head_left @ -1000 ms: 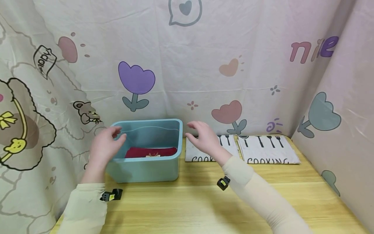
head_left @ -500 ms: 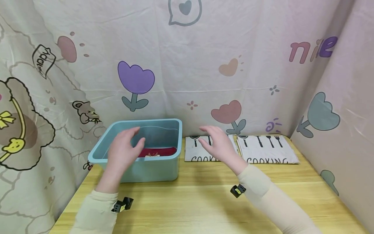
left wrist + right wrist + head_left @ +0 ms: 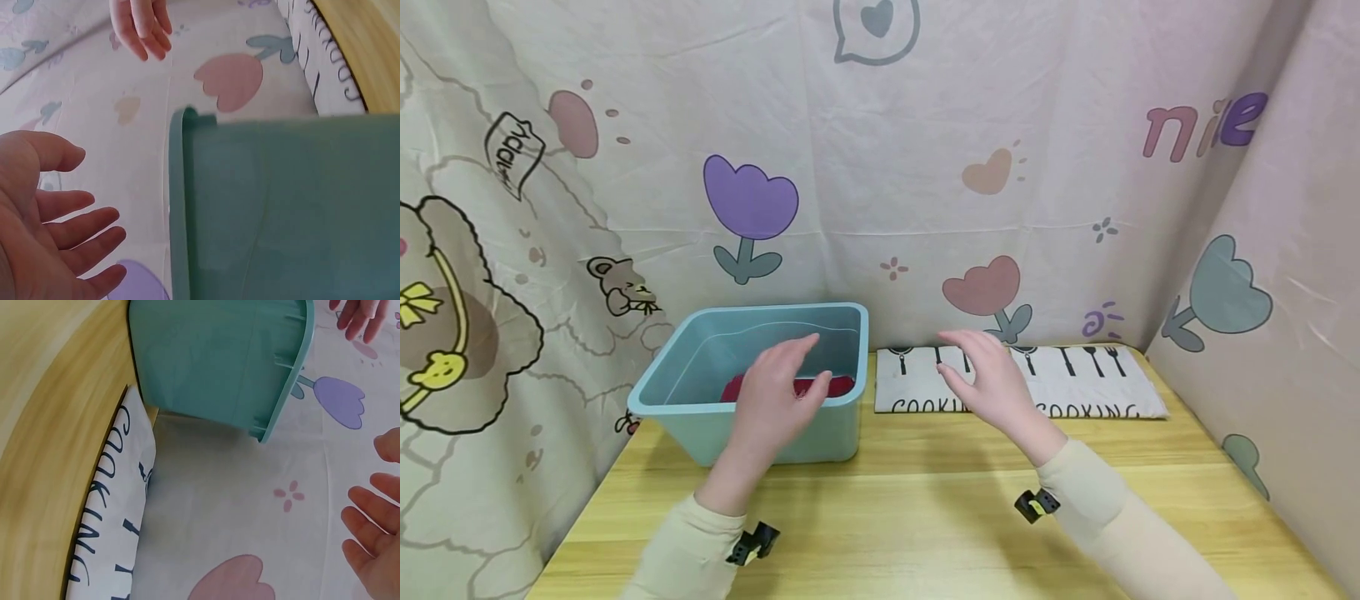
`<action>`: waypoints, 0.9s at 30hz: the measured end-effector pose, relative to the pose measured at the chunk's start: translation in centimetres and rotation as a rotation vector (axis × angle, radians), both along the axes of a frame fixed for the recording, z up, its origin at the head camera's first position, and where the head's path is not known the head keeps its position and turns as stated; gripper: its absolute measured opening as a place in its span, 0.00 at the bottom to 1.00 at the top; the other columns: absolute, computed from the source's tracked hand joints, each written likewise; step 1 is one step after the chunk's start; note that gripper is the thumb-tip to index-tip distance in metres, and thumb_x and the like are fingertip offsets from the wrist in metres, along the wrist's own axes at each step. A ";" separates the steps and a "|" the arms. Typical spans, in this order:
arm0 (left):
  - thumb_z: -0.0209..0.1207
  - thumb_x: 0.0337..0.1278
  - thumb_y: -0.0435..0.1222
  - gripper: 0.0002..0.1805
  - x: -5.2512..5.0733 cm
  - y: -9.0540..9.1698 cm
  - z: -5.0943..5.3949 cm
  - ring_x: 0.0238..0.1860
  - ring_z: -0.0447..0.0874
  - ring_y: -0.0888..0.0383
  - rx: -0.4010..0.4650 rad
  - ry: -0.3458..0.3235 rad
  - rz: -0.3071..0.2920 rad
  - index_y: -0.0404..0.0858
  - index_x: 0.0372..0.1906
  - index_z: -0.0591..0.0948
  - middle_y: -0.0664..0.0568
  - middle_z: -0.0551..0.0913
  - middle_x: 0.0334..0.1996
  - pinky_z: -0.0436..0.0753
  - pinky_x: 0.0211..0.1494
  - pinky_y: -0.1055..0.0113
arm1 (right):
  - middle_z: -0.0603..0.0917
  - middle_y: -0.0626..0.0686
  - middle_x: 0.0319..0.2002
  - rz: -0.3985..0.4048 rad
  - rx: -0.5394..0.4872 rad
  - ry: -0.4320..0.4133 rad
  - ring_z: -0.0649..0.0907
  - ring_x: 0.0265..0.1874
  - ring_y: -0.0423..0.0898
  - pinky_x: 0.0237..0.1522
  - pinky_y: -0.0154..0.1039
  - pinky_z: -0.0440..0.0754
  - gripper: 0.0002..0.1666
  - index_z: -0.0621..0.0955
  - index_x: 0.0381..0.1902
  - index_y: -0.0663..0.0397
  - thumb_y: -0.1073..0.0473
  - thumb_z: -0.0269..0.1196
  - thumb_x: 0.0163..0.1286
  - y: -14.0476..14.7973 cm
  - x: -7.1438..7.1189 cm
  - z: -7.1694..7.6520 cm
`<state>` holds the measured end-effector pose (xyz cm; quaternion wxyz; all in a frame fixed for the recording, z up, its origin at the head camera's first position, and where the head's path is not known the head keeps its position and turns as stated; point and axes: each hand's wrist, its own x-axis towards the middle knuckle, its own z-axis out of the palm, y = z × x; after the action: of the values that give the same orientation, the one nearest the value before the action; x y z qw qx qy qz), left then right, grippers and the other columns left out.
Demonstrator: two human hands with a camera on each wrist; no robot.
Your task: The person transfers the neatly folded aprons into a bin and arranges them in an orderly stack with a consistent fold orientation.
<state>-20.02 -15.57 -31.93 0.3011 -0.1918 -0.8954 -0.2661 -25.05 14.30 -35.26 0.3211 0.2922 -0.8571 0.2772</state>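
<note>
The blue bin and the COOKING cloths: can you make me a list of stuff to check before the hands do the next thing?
1. Left hand free: ok, it holds nothing.
2. Right hand free: ok, it holds nothing.
3. Blue bin upright on the table: ok.
4. Red thing in the bin: ok, it lies inside.
5. Red thing in full sight: not ok, the left hand partly covers it in the head view.
6. Anything under the white COOKING cloths: cannot tell.
</note>
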 end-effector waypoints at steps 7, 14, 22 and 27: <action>0.70 0.53 0.36 0.29 0.2 2.1 -1.2 0.57 0.77 0.42 -0.046 0.118 -0.044 0.33 0.61 0.78 0.42 0.81 0.56 0.73 0.61 0.43 | 0.83 0.57 0.54 0.003 -0.011 0.041 0.78 0.55 0.57 0.60 0.54 0.71 0.26 0.79 0.58 0.60 0.60 0.69 0.63 1.1 0.5 -0.7; 0.71 0.51 0.35 0.28 0.5 4.6 -2.2 0.56 0.78 0.45 -0.076 0.188 -0.097 0.34 0.60 0.79 0.44 0.82 0.55 0.74 0.61 0.47 | 0.83 0.59 0.53 -0.013 -0.037 0.064 0.78 0.54 0.59 0.60 0.55 0.70 0.26 0.79 0.57 0.62 0.61 0.70 0.61 2.2 0.9 -1.5; 0.70 0.52 0.36 0.27 0.7 7.6 -3.6 0.56 0.78 0.46 -0.036 0.222 -0.115 0.34 0.59 0.80 0.44 0.82 0.55 0.75 0.61 0.49 | 0.82 0.60 0.54 -0.047 -0.065 0.032 0.77 0.56 0.61 0.62 0.54 0.69 0.27 0.79 0.58 0.62 0.62 0.70 0.62 3.5 1.1 -2.5; 0.70 0.52 0.36 0.28 0.6 9.6 -4.6 0.58 0.78 0.46 0.011 0.230 -0.140 0.33 0.59 0.79 0.44 0.81 0.56 0.75 0.62 0.48 | 0.81 0.62 0.55 -0.075 -0.078 0.020 0.77 0.57 0.62 0.62 0.56 0.68 0.27 0.78 0.58 0.63 0.63 0.70 0.61 4.3 1.0 -3.2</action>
<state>-19.39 -6.00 -36.50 0.3835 -0.2813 -0.8379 -0.2677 -24.06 18.61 -38.49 0.3510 0.2500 -0.8528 0.2952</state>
